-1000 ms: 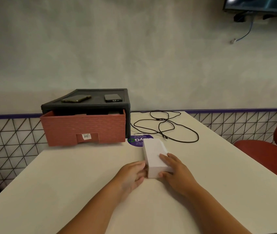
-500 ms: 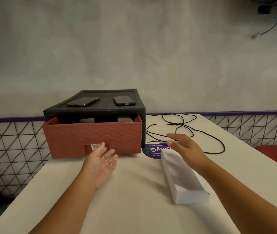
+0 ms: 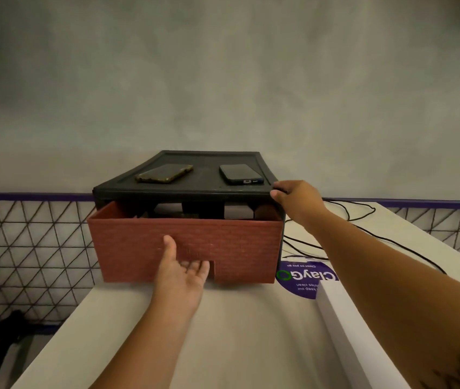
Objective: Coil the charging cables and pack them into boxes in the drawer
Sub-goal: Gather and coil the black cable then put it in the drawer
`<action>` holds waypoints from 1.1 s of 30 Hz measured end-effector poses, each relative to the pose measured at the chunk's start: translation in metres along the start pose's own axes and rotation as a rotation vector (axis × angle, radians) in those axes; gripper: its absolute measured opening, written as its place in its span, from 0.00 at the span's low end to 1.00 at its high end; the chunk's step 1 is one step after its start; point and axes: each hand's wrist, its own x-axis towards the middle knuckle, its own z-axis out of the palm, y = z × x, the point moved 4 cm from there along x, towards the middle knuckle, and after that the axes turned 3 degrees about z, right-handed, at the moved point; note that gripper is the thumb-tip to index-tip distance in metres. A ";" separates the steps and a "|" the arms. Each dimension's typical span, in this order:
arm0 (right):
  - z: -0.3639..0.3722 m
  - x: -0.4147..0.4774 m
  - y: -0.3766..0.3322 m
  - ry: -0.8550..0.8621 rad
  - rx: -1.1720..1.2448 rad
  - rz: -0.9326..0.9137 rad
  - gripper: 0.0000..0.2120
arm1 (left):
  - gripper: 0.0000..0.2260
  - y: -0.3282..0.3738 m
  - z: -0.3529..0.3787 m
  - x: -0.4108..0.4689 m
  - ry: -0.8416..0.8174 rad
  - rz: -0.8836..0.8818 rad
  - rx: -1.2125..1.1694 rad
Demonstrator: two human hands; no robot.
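On table, purple sticker: "ClayGo", "Clean as you go".

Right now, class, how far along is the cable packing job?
Done: drawer is partly open, boxes visible inside. In hand: left hand hooks its handle notch while right hand grips the cabinet corner. Left: black cable lies uncoiled on the table; white box not yet in the drawer.
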 end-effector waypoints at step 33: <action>0.008 0.001 0.010 0.018 0.217 0.076 0.16 | 0.22 0.023 -0.081 -0.174 0.030 0.095 -0.005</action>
